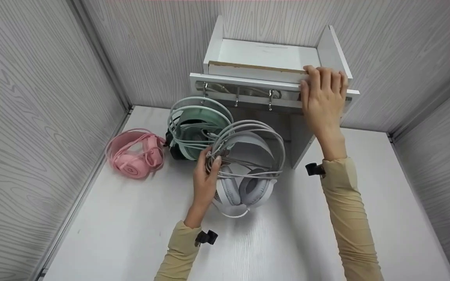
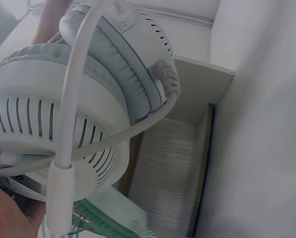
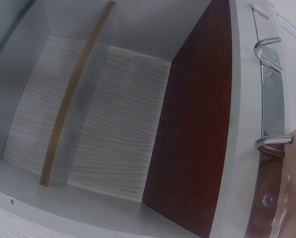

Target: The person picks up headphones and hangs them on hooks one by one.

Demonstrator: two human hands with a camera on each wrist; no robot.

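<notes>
White headphones [image 1: 262,187] with grey ear pads and a bundled cable are held by my left hand [image 1: 205,175], its thumb in front at their left side. In the left wrist view, their slotted ear cups [image 2: 43,114] fill the near space. My right hand [image 1: 324,97] grips the front board of a white shelf unit [image 1: 240,82], fingers bent over the top edge. Metal hooks [image 1: 270,100] line a strip along that board. Mint green headphones [image 1: 193,152] with a bundled cable sit below the leftmost hook, partly behind the white pair.
Pink headphones [image 1: 133,166] lie on the white table [image 1: 139,222] at the left. Grey wood-grain panels [image 1: 25,117] stand round the table on the left, back and right. In the right wrist view, a divider [image 3: 73,94] crosses the inside of the unit.
</notes>
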